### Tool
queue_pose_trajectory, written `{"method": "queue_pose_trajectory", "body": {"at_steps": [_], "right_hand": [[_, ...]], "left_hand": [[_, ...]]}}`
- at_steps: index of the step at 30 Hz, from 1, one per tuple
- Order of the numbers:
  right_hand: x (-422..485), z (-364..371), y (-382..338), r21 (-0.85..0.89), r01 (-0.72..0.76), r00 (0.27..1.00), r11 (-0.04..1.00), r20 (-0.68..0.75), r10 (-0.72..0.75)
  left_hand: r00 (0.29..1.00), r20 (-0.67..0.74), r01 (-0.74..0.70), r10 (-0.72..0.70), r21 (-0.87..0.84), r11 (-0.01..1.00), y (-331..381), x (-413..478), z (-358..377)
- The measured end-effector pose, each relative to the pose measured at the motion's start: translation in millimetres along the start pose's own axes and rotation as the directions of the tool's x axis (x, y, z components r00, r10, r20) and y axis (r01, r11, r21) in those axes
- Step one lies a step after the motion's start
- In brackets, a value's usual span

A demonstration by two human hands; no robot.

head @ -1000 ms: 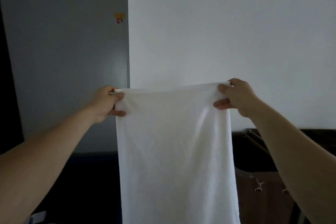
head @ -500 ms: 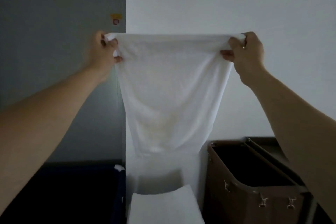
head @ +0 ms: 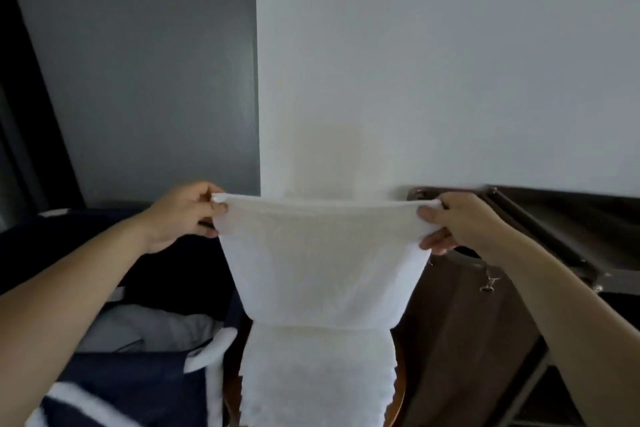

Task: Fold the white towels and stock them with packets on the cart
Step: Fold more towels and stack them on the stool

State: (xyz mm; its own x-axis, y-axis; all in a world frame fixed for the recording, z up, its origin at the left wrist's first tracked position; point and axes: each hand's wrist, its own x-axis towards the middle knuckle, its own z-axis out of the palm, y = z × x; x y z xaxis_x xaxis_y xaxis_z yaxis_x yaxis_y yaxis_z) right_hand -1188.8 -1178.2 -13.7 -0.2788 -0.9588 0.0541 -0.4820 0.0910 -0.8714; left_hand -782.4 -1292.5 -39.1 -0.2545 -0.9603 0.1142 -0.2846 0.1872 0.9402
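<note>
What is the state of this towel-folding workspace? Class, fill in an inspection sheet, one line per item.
Surface: round brown top, mostly covered by the towel's lower part.
Job's things: white towel, upper edge held taut in the air, lower part lying on the brown top; packets: nothing seen.
Clutter: grey cloth in a dark blue bin on the left.
Hands: left hand and right hand each pinch a top corner of the towel.
Cables: nothing seen.
Surroundings: white wall, grey panel, brown hamper with metal frame on the right.
</note>
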Motion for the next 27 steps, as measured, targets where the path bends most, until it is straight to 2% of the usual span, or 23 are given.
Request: {"method": "queue_pose_trajectory", "body": {"at_steps": [3, 6, 10, 14, 19, 23, 27], "right_hand": [[-0.2, 12.9, 39.4, -0.144, -0.081, 0.992, 0.986, 0.081, 0.093], [13.8, 22.0, 59.6, -0.219, -0.106, 0.985, 0.970, 0.111, 0.133], [54.2, 40.0, 77.6, -0.134, -0.168, 0.979, 0.977, 0.097, 0.182], [119.6, 78.6, 117.6, -0.101, -0.281, 0.959, 0.954, 0.008, 0.283], [188.1, 134.4, 198.7, -0.154, -0.467, 0.884, 0.871, -0.047, 0.465], [208.4, 168.1, 246.8, -0.039, -0.562, 0.826, 0.826, -0.073, 0.559], [201.6, 184.2, 281.8, 0.081, -0.643, 0.757, 0.761, -0.077, 0.648]], "left_hand": [[0.982, 0.102, 0.150, -0.159, 0.098, 0.984, -44.8, -11.5, 12.4], [0.950, 0.160, 0.256, -0.267, 0.084, 0.963, -65.8, -4.3, 17.5], [0.928, 0.157, 0.340, -0.338, 0.019, 0.940, -87.7, 33.5, 24.3], [0.923, 0.102, 0.373, -0.372, 0.008, 0.928, -133.4, 98.1, 51.0], [0.865, 0.136, 0.486, -0.483, 0.008, 0.874, -221.7, 180.5, 111.4], [0.821, 0.141, 0.560, -0.554, -0.007, 0.828, -287.8, 211.3, 149.7], [0.691, 0.271, 0.707, -0.670, -0.065, 0.704, -330.2, 207.5, 159.3]]}}
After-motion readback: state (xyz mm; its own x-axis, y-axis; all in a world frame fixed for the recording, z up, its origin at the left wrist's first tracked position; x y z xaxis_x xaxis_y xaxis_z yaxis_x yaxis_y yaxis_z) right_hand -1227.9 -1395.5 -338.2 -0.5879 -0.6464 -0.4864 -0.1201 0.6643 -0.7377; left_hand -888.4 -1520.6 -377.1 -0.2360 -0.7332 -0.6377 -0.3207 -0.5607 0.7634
